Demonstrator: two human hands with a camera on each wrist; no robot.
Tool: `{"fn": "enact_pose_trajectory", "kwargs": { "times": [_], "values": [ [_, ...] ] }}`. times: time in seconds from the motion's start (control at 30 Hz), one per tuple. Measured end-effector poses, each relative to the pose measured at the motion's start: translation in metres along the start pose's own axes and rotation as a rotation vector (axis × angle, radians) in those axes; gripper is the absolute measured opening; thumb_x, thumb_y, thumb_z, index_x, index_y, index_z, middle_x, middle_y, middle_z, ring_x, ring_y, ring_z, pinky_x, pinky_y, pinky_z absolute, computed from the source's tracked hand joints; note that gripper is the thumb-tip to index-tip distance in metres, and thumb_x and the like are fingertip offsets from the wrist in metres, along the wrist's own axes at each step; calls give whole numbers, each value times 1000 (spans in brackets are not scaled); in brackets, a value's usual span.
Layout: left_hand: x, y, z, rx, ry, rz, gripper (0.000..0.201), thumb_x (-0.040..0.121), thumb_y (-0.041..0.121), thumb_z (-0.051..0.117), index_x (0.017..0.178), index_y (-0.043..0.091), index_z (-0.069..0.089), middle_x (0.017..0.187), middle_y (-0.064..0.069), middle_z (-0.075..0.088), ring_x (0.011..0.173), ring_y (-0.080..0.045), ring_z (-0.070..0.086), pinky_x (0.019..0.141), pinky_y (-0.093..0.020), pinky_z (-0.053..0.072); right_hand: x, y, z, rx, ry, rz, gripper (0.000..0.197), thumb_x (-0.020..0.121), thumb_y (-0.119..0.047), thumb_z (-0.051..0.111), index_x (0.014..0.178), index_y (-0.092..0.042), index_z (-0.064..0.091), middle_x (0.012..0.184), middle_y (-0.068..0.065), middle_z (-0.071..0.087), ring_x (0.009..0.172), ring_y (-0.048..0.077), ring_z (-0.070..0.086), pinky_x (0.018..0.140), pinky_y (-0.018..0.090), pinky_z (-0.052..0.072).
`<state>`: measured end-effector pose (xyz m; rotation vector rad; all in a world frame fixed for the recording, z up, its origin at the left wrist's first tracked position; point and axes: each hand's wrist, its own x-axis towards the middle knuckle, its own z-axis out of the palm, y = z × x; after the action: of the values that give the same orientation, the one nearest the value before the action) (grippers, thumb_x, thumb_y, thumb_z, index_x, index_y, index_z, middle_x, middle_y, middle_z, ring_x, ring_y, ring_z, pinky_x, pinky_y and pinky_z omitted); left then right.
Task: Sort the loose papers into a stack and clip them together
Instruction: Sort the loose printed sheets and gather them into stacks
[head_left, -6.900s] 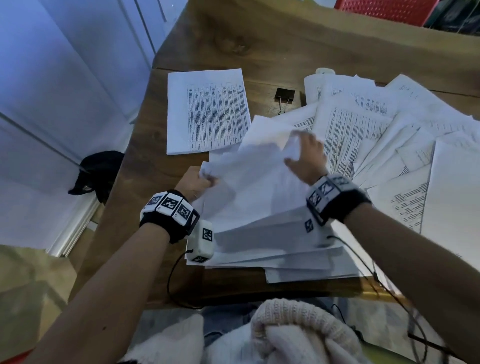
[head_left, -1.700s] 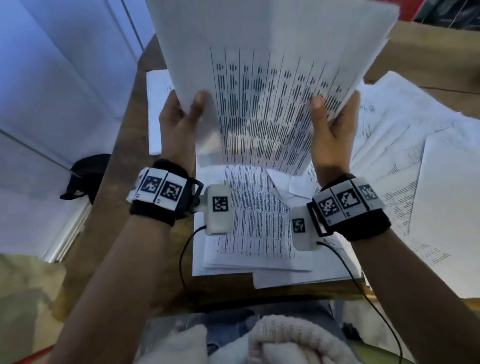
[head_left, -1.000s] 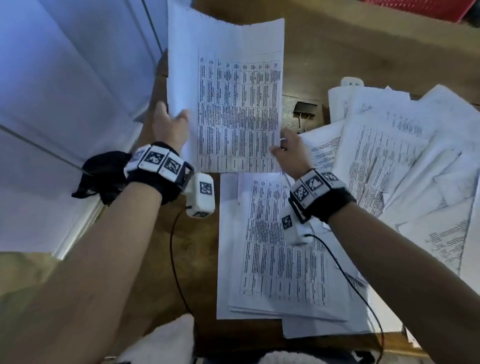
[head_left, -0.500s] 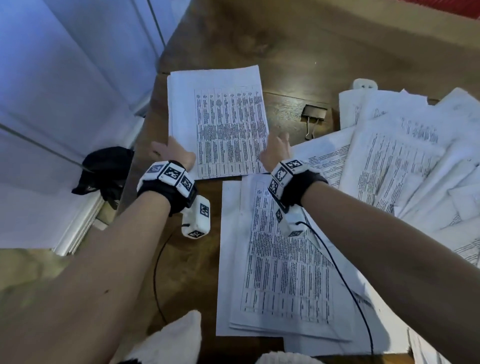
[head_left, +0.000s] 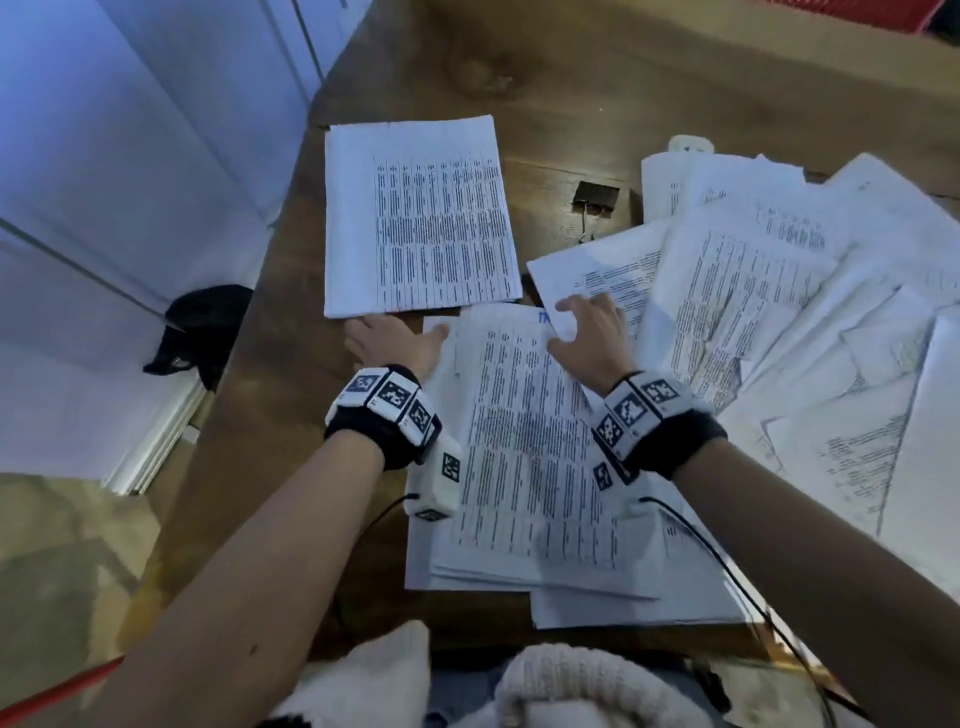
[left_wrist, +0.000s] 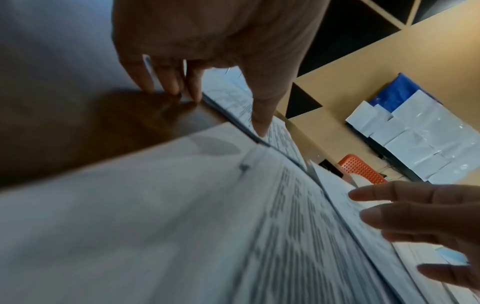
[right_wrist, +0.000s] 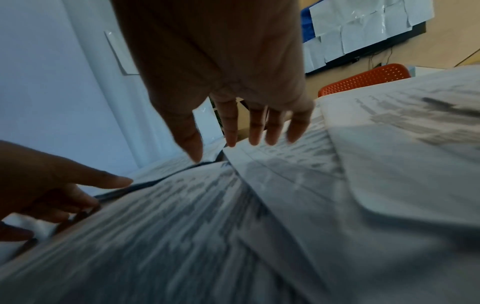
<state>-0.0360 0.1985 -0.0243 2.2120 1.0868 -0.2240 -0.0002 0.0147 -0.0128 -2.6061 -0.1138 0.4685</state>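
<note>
I judged the job early: one squared stack (head_left: 415, 218) lay apart, the clip (head_left: 596, 196) unused, many loose papers (head_left: 779, 291) remaining. My left hand (head_left: 395, 340) and right hand (head_left: 589, 338) hovered spread, holding nothing.

Loose papers (head_left: 779, 291) run off the frame's right edge, bottom sheets buried under others. Binder clip (head_left: 596, 196): handles partly under a sheet. Wrist views: print on near pile (left_wrist: 233, 236) smeared, unreadable. White object (head_left: 690, 144), upper right, mostly covered, can't ID.
</note>
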Motion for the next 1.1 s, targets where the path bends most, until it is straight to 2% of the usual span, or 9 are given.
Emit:
{"fn": "enact_pose_trajectory", "kwargs": {
  "times": [0.07,0.2,0.3,0.47,0.63,0.77,0.9,1.0,1.1],
  "values": [
    [-20,-3,9,75,-26,-80,102,75,54,67,139,-8,20,150,-19,14,141,-32,14,112,-45,22,-20,12,3,-120,-37,65,70,75,-35,65,136,-23,34,141,9,26,131,33,23,105,50,24],
    [-51,0,22,191,-70,-93,100,69,64,65,131,-8,34,143,-18,22,133,-33,23,104,-42,30,-45,38,13,-220,-124,159,95,63,-54,69,138,-29,17,148,8,9,136,39,10,106,62,17],
    [-68,8,31,175,-139,-82,83,72,52,71,127,-3,41,139,-16,24,127,-35,30,98,-40,36,-50,46,16,-219,-25,138,81,70,-46,65,135,-20,23,144,11,21,131,37,23,103,55,27],
    [-91,17,36,-165,-111,-78,86,76,18,76,138,6,17,137,-20,36,118,-38,50,92,-39,44,-40,51,15,-271,106,94,45,85,-17,53,125,-4,36,127,21,43,116,38,42,91,46,41],
    [-104,23,32,-186,-240,150,67,75,20,75,129,0,39,129,-16,52,118,-32,52,98,-39,47,-32,65,-5,-132,198,75,12,93,0,40,98,0,50,93,17,58,84,26,53,69,30,38],
    [-108,37,18,-274,-327,312,66,66,24,80,120,2,50,120,-10,60,111,-28,58,98,-42,48,-34,76,-26,81,205,219,21,94,-7,40,111,-1,52,112,22,58,104,33,56,72,32,38],
    [-90,42,-1,-435,-317,259,61,73,11,76,127,1,48,126,-11,59,111,-23,58,97,-33,48,-36,85,-38,288,250,327,33,93,-7,39,122,-2,53,119,25,58,112,37,51,84,34,39],
    [-66,32,-15,-544,-301,127,61,74,11,76,126,1,47,119,-6,59,105,-19,55,92,-27,44,-43,79,-51,288,311,145,31,96,-10,36,117,-1,58,104,23,61,99,35,52,78,33,38],
    [-44,15,-15,-441,-415,45,74,65,27,80,125,3,44,121,-12,59,106,-28,58,93,-39,46,-58,63,-55,236,322,-184,27,97,-7,40,109,1,63,85,15,59,75,25,48,63,23,25]
  ]
}}
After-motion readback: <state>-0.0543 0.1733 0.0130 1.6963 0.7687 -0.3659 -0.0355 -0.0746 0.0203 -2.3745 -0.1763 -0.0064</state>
